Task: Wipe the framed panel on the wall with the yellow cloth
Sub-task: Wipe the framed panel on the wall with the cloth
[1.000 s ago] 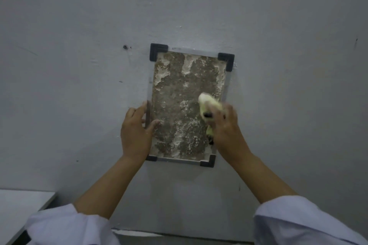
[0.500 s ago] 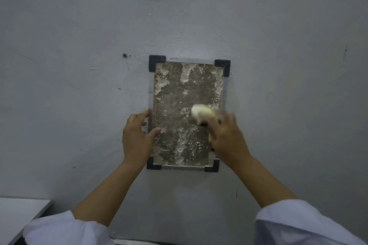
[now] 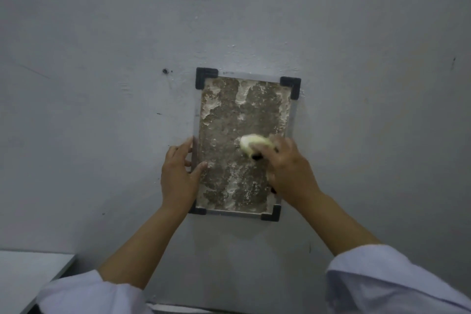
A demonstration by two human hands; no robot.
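Grey wall (image 3: 102, 33) bears the framed panel (image 3: 229, 115). Right hand (image 3: 290, 171) clutches yellow cloth (image 3: 251, 143) mid-panel; left hand (image 3: 178, 178), fingers straight, braces nine o'clock.

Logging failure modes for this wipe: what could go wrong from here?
1. The framed panel is steadied by the left hand at its left edge; a hard stroke could shift it on the wall.
2. The yellow cloth is bunched small under the right hand, so white patches near the top may get missed.

We look through one wide-angle head camera, facing the wall (image 3: 102, 33) from near, framed panel (image 3: 242, 120) centred.
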